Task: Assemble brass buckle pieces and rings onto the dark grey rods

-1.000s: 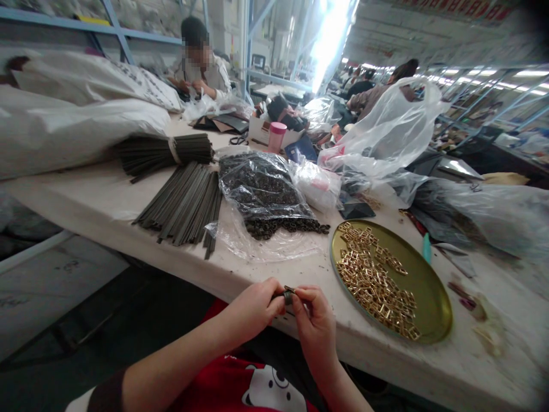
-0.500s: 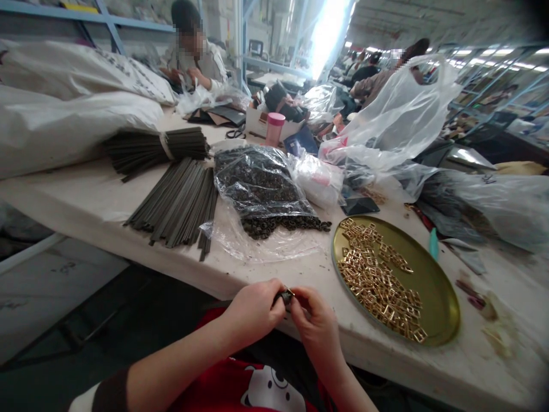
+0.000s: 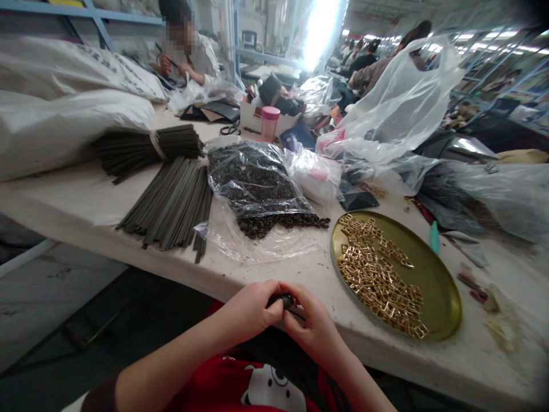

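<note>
My left hand (image 3: 251, 312) and my right hand (image 3: 311, 323) meet at the near edge of the white table (image 3: 300, 272), fingers pinched together around a small dark strap piece (image 3: 283, 300) held between them. Just right of my hands lies a round gold tray (image 3: 433, 286) with several small gold buckles (image 3: 377, 280) spread over its left half. Beyond my hands a clear bag of dark small loops (image 3: 261, 189) spills onto the table. Left of it lie loose dark strips (image 3: 171, 200) and a tied bundle of dark strips (image 3: 146, 149).
Large white sacks (image 3: 64, 114) fill the far left. Clear plastic bags (image 3: 394, 114), a pink cup (image 3: 269, 123), a black phone-like slab (image 3: 358, 200) and a teal tool (image 3: 435, 237) sit farther back and right. Other people work at the far end of the table.
My hands have closed tighter around the dark piece and shifted slightly lower toward me. The gold glint seen on the piece earlier is now covered by my fingers.
</note>
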### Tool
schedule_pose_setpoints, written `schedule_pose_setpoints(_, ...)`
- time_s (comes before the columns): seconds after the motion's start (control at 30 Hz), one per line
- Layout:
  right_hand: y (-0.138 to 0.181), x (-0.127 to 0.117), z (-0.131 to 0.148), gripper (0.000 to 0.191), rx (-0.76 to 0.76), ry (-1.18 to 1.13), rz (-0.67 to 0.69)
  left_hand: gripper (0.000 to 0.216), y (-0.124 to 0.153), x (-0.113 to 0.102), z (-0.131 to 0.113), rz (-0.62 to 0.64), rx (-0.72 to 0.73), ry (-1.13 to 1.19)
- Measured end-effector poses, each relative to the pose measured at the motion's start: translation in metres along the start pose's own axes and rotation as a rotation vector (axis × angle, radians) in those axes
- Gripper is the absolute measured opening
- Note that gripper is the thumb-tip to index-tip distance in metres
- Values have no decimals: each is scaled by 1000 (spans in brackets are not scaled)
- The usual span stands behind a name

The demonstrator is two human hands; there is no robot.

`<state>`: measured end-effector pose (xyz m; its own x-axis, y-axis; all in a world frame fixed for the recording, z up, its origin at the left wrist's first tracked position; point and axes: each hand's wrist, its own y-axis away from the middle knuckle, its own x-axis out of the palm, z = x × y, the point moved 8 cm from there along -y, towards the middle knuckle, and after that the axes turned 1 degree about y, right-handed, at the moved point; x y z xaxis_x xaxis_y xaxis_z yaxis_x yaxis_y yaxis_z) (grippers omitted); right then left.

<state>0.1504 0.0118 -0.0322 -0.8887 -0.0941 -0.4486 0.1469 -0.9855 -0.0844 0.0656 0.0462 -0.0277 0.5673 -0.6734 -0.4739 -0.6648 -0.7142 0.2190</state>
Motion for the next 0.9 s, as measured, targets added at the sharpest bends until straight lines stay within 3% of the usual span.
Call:
schedule_pose_setpoints(0.2,6,7,10,44,-95,145,5,25,2,1,-1,-25,-7,67)
schedule_pose_setpoints(0.5,9,4,12,43,-80,135,-40,21,12,-6,-1,-63,-33,21)
schedule_pose_setpoints(0.7,12,3,27,36,-263,268,1,18,21,0,5,147,-168,191)
schedule_pose_setpoints(0.9,18,5,39,18,-256,255,34,11,28,7,-1,297,-200,282)
